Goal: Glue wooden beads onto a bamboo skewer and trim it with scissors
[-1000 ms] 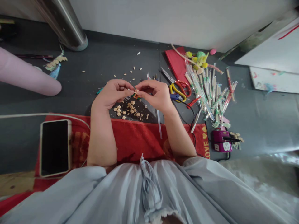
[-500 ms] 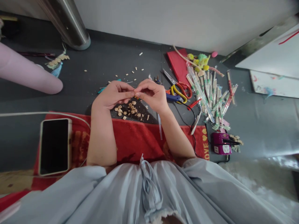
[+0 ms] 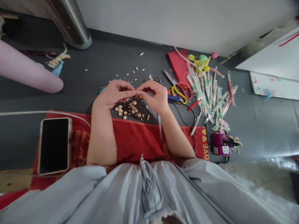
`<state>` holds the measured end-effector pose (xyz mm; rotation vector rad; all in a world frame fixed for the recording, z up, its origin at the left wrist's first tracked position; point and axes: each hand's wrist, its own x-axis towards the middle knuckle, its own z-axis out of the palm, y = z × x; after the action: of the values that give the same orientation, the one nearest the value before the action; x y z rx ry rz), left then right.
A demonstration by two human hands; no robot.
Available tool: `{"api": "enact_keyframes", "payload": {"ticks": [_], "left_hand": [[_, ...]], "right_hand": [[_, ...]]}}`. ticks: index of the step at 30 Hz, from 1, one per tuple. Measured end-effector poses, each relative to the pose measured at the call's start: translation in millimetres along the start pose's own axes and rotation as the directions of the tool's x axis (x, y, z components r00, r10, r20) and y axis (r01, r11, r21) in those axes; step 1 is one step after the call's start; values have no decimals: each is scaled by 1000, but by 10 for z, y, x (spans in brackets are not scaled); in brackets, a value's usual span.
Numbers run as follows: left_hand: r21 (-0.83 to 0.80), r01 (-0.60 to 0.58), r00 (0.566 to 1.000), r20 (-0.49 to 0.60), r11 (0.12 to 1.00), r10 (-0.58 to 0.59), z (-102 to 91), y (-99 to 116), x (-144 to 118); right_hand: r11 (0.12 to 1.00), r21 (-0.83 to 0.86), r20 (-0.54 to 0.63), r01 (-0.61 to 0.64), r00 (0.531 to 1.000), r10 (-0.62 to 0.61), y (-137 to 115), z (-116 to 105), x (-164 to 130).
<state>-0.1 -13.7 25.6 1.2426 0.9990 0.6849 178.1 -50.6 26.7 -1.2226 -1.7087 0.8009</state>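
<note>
My left hand (image 3: 116, 94) and my right hand (image 3: 154, 95) meet fingertip to fingertip over the dark table. Both are closed in a pinch on something tiny between them, mostly hidden by the fingers and too small to name. Just under the fingertips shows a small orange and green bit (image 3: 138, 97). Below the hands lies a loose pile of small tan flower-shaped pieces (image 3: 132, 109), with crumbs around it. Several short pale pieces (image 3: 134, 72) are scattered beyond the hands. A turquoise item (image 3: 102, 89) shows partly behind my left hand.
Right of my hands lie scissors (image 3: 181, 88), a blue-handled tool (image 3: 173, 98) with a black cord, a red packet (image 3: 178, 67) and many wrapped sticks (image 3: 211, 93). A phone (image 3: 55, 145) rests on the red towel (image 3: 137, 137). A pink cylinder (image 3: 30, 68) and metal post (image 3: 74, 28) stand left.
My hands stay pinched together with only slight finger movement. A little more of the orange bit shows beneath the fingertips. The whole view has shifted very slightly.
</note>
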Motion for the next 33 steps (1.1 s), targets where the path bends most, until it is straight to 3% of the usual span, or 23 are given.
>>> {"api": "enact_keyframes", "payload": {"ticks": [7, 13, 21, 33], "left_hand": [[61, 16, 999, -52, 998, -12, 21, 21, 10], [12, 20, 1000, -6, 1000, -20, 23, 13, 22], [15, 19, 999, 27, 1000, -19, 19, 4, 32], [148, -7, 998, 65, 989, -3, 21, 13, 12]], "right_hand": [[995, -93, 8, 20, 1000, -19, -3, -41, -10], [991, -126, 68, 33, 997, -25, -60, -56, -41], [970, -83, 12, 230, 973, -230, 9, -27, -20], [965, -116, 107, 233, 969, -221, -4, -39, -14]]}}
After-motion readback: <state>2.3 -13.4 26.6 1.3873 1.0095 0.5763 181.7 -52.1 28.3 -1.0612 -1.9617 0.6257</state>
